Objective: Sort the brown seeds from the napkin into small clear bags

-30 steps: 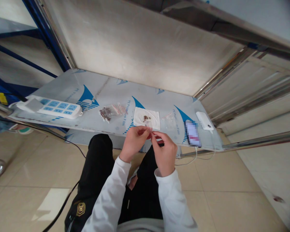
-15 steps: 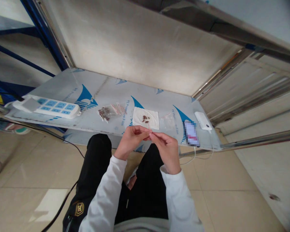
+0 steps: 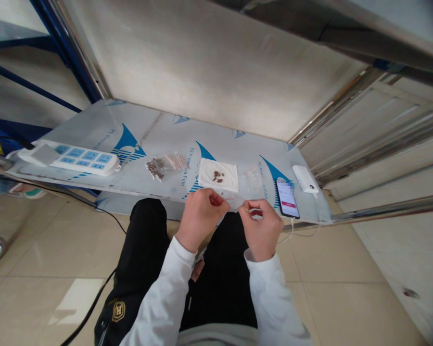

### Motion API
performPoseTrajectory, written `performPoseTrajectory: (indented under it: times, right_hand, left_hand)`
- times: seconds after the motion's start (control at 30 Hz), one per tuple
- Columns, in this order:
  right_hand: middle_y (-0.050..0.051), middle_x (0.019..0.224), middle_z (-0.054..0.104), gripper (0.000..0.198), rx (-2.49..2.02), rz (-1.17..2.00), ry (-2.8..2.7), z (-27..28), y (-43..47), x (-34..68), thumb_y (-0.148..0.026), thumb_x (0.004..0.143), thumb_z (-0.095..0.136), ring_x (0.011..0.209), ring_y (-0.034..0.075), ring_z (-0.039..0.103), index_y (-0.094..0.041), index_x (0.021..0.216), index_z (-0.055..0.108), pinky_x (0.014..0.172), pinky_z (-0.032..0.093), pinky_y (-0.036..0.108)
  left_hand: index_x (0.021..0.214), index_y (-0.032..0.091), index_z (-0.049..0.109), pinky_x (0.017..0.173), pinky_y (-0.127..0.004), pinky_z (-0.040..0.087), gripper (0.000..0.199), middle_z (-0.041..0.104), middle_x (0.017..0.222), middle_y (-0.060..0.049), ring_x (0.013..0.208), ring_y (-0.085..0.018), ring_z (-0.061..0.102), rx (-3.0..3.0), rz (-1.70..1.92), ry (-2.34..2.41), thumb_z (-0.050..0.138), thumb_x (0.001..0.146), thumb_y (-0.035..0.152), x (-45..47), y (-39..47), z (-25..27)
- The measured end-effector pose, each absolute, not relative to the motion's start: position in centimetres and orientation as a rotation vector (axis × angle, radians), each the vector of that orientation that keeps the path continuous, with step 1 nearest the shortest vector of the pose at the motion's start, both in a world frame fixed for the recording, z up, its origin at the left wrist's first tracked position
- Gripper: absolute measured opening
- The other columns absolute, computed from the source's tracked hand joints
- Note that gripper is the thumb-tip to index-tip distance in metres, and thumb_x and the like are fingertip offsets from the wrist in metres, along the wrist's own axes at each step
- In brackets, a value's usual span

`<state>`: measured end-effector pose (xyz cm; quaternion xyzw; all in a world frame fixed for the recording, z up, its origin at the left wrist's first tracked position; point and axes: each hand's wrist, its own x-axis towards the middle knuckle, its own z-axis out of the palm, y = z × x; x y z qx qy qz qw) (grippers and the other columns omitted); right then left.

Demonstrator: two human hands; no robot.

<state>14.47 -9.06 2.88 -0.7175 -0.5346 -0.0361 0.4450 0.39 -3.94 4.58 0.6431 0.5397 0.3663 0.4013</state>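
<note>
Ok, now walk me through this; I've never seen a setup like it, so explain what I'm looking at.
There is no machine here, just a person's two bare hands. The view comes from one camera worn on their head, looking forward and down.

In front is a film-covered shelf. From left to right on it lie a white power strip, clear packets with brown bits, red-striped clear bags, a white sheet with small brown pieces on it, more clear plastic, a phone and a white device with a cable.

The left hand and right hand pinch a thin clear bag, it seems, between them; its outline is hard to see.
</note>
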Motion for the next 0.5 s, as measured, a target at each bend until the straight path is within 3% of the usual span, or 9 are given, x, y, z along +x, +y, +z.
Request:
performPoseTrajectory:
  times: [0.07,0.17,0.27,0.37,0.5]
  right_hand:
    - [0.008,0.103,0.069,0.017,-1.614,0.071,-1.407,3.0,-9.3,14.4,-0.021,0.080,0.057,0.094,0.022,0.065,-0.020,0.095,0.063,0.081,0.051,0.035]
    - [0.008,0.142,0.046,0.049,-1.332,0.507,-1.548,3.4,-9.3,14.1,-0.020,0.084,0.053,0.129,0.022,0.045,-0.024,0.132,0.045,0.103,0.040,0.042]
    - [0.006,0.144,0.044,0.070,-1.175,0.816,-1.659,3.7,-8.9,14.3,-0.027,0.077,0.069,0.132,0.023,0.041,-0.027,0.139,0.037,0.111,0.033,0.043]
    - [0.005,0.143,0.045,0.087,-1.147,0.865,-1.687,3.5,-8.2,14.7,-0.029,0.062,0.083,0.131,0.026,0.042,-0.029,0.138,0.040,0.112,0.032,0.042]
    - [0.006,0.133,0.053,0.070,-1.139,0.860,-1.611,2.7,-7.9,15.0,-0.028,0.066,0.080,0.124,0.025,0.048,-0.027,0.129,0.050,0.108,0.036,0.043]
  left_hand:
    - [0.061,0.018,0.063,0.059,-0.027,0.043,0.010,0.065,0.058,-0.002,0.055,-0.015,0.059,1.659,0.903,1.339,0.064,0.068,0.025,0.1,-4.0,5.3]
    - [0.068,0.017,0.063,0.062,-0.025,0.045,0.009,0.067,0.065,-0.001,0.060,-0.013,0.061,1.646,0.843,1.228,0.060,0.072,0.026,-0.5,-3.8,5.7]
    - [0.076,0.017,0.062,0.064,-0.024,0.048,0.008,0.068,0.071,-0.001,0.065,-0.013,0.063,1.576,0.817,1.047,0.058,0.072,0.023,-0.9,-3.6,5.5]
    - [0.081,0.016,0.062,0.064,-0.023,0.049,0.010,0.068,0.074,-0.001,0.065,-0.012,0.064,1.517,0.809,0.942,0.058,0.074,0.022,-1.4,-3.3,5.2]
    - [0.084,0.017,0.067,0.063,-0.023,0.049,0.014,0.070,0.077,-0.002,0.067,-0.013,0.065,1.524,0.838,1.027,0.058,0.075,0.023,-2.0,-3.1,5.4]
